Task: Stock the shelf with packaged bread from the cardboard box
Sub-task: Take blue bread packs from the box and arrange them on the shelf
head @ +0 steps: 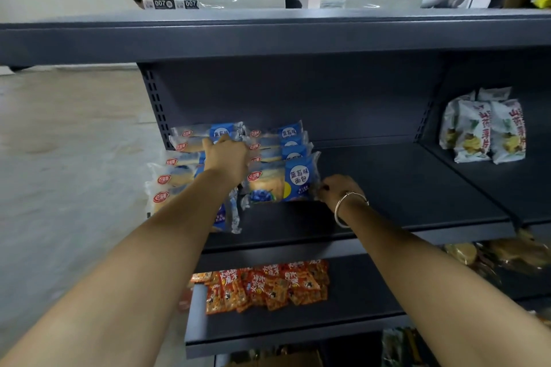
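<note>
The left hand [226,155] reaches deep onto the shelf [402,188], fingers curled over the top of a bread pack [208,132] at the back of the left row. More packs lie under and left of that wrist. Just right of it stands a second row; its front pack [280,180] leans upright, and the right hand [338,189], with a bangle [347,207] on its wrist, pinches that pack's right edge. Below both arms, red snack packets [268,286] sit on the lower shelf.

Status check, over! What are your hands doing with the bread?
Left hand on back bread packs. Right hand pinches front pack edge. Shelf open to the right, nothing blocking.
</note>
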Available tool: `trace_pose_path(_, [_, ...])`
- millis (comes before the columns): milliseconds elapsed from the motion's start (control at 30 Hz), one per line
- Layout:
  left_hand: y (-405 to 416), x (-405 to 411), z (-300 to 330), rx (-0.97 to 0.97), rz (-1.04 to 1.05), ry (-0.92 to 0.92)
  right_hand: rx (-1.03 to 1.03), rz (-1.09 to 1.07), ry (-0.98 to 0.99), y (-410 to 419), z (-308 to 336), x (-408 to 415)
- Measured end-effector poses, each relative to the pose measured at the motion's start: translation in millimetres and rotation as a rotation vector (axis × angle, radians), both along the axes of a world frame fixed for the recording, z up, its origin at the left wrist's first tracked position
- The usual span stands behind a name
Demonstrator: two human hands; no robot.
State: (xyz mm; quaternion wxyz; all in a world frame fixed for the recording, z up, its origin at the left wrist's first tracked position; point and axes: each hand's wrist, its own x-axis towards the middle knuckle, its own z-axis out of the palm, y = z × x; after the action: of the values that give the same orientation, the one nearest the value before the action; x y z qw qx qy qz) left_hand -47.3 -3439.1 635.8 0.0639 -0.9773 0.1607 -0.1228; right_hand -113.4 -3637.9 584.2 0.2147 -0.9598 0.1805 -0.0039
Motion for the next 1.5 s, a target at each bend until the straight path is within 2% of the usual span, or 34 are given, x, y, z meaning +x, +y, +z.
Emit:
trace_pose_path(367, [3.5,3.1,-5.2,0.032,0.004,0.04,0.349,-0.064,-0.008,7.4,-6.7,-0.5])
trace_pose_path(767, [6.7,-0.2,-9.0,-0.036,-0.007,0.054,0.311,-0.071,-0.032,8.1,-10.4,-2.0])
trace_pose_path(1100, [5.4,-20.4,-2.6,-0.165,-0.067,-0.04,0.151,-0.147,-0.085,12.2,1.5,-18.2])
trace_pose_path(1500, [-0.2,-89.6,-16.7,-0.187,0.0,0.007,0.061,0.027,-0.213,14.3,-9.7,-72.7])
